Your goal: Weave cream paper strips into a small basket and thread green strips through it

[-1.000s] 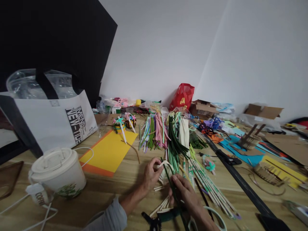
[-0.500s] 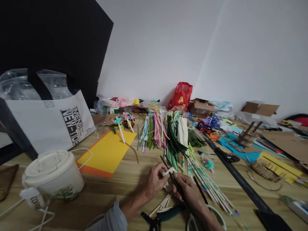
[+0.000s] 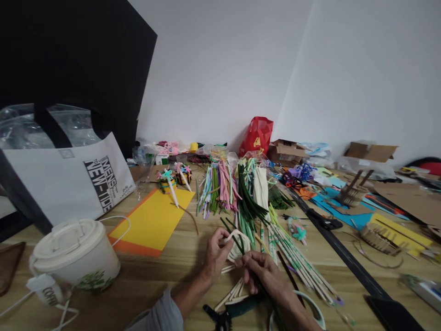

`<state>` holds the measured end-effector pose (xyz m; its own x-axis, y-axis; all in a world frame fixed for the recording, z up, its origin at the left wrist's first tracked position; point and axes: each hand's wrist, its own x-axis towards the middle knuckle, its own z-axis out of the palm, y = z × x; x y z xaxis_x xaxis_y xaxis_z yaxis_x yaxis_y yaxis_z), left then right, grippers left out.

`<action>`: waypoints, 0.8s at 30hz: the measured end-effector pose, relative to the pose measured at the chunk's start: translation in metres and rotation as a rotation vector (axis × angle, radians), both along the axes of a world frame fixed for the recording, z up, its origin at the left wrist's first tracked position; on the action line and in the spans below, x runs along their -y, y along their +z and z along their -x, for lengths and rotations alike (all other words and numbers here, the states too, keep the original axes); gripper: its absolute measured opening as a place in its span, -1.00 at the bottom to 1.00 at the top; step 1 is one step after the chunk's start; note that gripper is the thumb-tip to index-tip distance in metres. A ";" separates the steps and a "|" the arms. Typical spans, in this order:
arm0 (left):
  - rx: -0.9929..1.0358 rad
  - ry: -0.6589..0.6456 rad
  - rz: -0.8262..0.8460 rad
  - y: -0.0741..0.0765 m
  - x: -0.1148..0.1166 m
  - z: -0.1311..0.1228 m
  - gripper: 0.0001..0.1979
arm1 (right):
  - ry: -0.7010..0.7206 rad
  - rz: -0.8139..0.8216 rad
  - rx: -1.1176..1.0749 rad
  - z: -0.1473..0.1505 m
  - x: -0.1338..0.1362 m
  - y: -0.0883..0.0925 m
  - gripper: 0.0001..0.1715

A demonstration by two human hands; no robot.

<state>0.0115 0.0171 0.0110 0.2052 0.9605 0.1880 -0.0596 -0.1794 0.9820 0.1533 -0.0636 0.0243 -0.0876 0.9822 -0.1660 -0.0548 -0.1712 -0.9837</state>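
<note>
My left hand (image 3: 217, 258) pinches the edge of a cream-white coiled piece (image 3: 245, 240), apparently wound from pipe cleaner. Two dark green pipe cleaners (image 3: 228, 225) cross over that piece, their tips sticking out towards the far side. Closed round these green stems is my right hand (image 3: 263, 271), close by on the right; their lower ends run back under my wrist. Below my hands lie short pale sticks (image 3: 236, 289) and a tool with a dark green handle (image 3: 244, 305), partly covered. White scissor-like handles (image 3: 315, 308) show beside my right forearm.
Bundles of coloured pipe cleaners (image 3: 223, 184) lie ahead, with striped packs (image 3: 303, 262) to the right. A lidded white tub (image 3: 76, 248) and a white bag (image 3: 69, 179) stand left, near yellow sheets (image 3: 155, 216). Small woven baskets (image 3: 382, 238) sit at right.
The cream coil has been turned and now shows its rounded face. The green stems have shifted left across it, with two tips now visible. My right hand has moved slightly lower.
</note>
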 end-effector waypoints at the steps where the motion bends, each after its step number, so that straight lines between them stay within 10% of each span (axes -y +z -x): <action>1: 0.000 -0.019 0.001 0.000 0.000 0.000 -0.83 | -0.007 -0.008 -0.005 0.000 -0.001 -0.001 -0.38; 24: 0.053 -0.297 0.082 0.009 0.016 -0.005 -0.77 | -0.070 -0.118 0.004 -0.003 -0.001 -0.001 -0.41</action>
<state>0.0166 0.0011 0.0202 0.4707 0.8726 0.1304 -0.1493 -0.0668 0.9865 0.1562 -0.0625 0.0230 -0.0177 0.9986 -0.0497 -0.0582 -0.0506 -0.9970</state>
